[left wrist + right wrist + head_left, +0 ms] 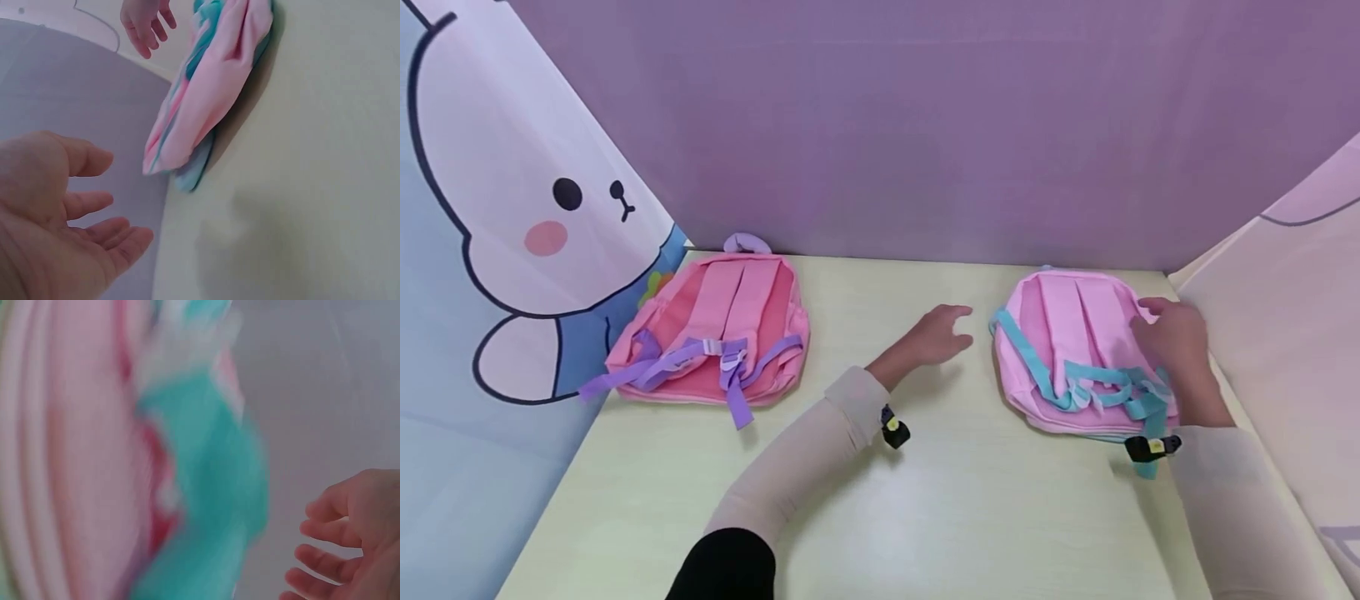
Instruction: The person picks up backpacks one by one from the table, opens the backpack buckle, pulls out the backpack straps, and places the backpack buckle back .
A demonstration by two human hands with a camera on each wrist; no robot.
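Note:
A pink backpack with teal straps (1028,292) lies on the right of the table, its shoulder straps facing up. My right hand (1176,337) is over its right side; the right wrist view shows the fingers loosely bent, apart from the blurred teal strap (209,462). To the left of this backpack, my left hand (936,335) hovers above the table with thumb and fingers parted and nothing between them. In the left wrist view the pink backpack (212,87) lies beyond that hand (75,206). Another pink backpack with purple straps (718,292) lies on the left.
The pale table (940,508) runs back to a purple cloth wall (925,142). On the left hangs a blue cloth with a white cartoon animal (512,167); a pale pink cloth (1292,317) borders the right edge.

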